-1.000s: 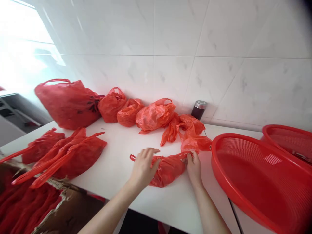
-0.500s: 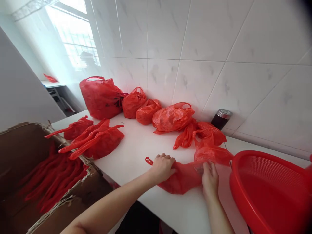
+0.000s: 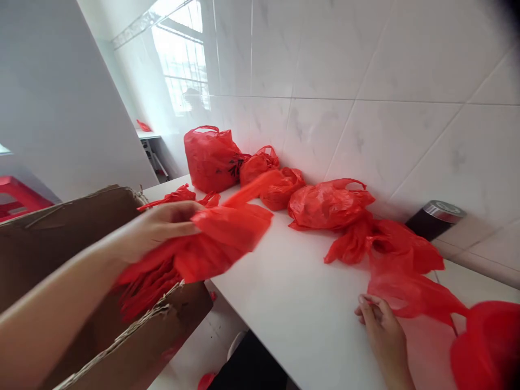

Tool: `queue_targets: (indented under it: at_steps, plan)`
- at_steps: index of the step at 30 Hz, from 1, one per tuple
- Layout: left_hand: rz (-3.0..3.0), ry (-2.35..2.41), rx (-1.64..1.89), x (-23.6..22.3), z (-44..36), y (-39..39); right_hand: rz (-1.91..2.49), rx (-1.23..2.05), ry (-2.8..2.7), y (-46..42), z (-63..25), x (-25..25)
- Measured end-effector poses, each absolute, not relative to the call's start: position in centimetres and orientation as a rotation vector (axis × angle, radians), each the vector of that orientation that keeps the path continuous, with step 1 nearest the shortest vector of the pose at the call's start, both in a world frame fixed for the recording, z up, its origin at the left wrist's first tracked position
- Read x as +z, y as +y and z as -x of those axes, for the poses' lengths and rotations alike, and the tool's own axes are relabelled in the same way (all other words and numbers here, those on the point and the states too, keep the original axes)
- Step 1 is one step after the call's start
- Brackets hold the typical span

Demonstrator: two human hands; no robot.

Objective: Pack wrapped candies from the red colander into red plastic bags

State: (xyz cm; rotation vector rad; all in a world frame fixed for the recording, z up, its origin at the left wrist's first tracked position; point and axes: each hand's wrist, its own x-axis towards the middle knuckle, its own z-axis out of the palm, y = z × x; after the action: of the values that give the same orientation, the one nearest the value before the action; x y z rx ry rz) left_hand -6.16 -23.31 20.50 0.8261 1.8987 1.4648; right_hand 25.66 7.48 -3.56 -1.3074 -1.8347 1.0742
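My left hand (image 3: 170,222) is closed on the gathered end of a red plastic bag (image 3: 227,233), which hangs over the edge of the cardboard box, smeared a little by motion. More red bags (image 3: 152,290) lie inside the box, under that hand. On the white table, my right hand (image 3: 384,330) has its fingers curled, thumb against the fingertips; whatever they hold, if anything, is hidden. Just beyond its fingers lies a crumpled, thin red plastic bag (image 3: 406,287). Whether the fingertips touch it, I cannot tell.
Filled red bags (image 3: 211,162) stand along the tiled wall, with another bulky one (image 3: 329,206) nearer. A black bottle with a silver lid (image 3: 436,216) leans at the wall. A red plastic basket (image 3: 487,346) is at right. The open cardboard box (image 3: 182,311) adjoins the table's left edge.
My left hand has carried the red bag from the table leftward to above the box. My right hand no longer touches that bag and stays over the table. The view has turned left.
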Motion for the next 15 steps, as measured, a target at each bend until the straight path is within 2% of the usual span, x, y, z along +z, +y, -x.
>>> queue_targets:
  at_steps: [3, 5, 10, 13, 15]
  plan:
    - [-0.441, 2.194, 1.506, 21.8, 9.6, -29.4, 1.243, 1.036, -1.887, 6.1, -24.0, -4.2]
    - [-0.257, 2.303, 1.429, 20.9, 12.3, -33.0, 1.126, 1.075, -2.017, 3.7, -21.3, -3.9]
    - [-0.3, 2.34, 1.021, 14.7, 19.2, -39.9, 0.392, 1.132, -2.551, -5.5, -11.7, -1.4]
    - [-0.402, 2.354, 0.793, 11.2, 21.5, -42.1, -0.051, 1.05, -2.665, -9.6, -6.4, -0.5]
    - [-0.404, 2.32, 0.738, 9.2, 22.2, -42.6, -0.184, 1.009, -2.691, -10.9, -3.7, -0.8]
